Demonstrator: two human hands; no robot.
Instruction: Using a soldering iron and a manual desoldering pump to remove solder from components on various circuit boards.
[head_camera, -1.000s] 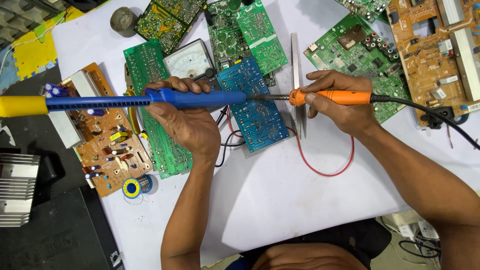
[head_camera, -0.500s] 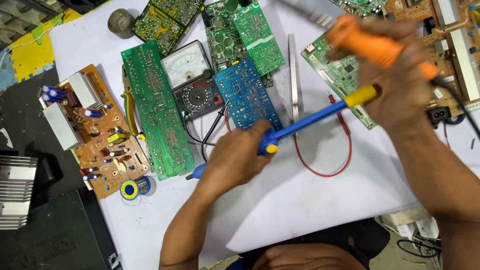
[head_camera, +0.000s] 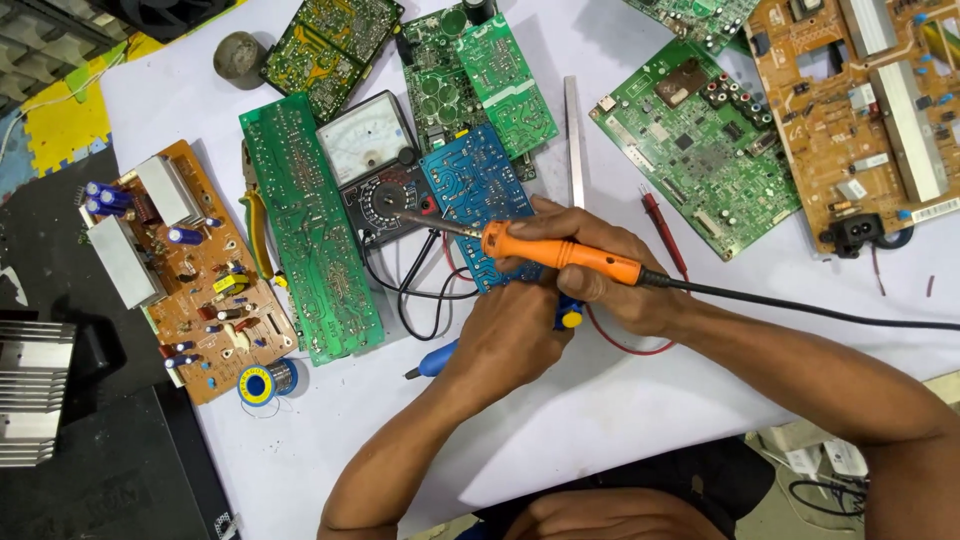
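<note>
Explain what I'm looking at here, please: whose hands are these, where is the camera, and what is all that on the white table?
The single picture comes from a camera worn on a person's head, looking down at their own two bare hands; there is no machine. The right hand has its grip around an orange soldering iron, its metal tip pointing left over a black analog meter beside a blue circuit board. The left hand holds a blue desoldering pump, mostly hidden under the fingers. On the white table lie several boards: a long green board, a brown board with capacitors, a square green board and a large orange-brown board. There is also a solder spool, a metal ruler and a red probe.
</note>
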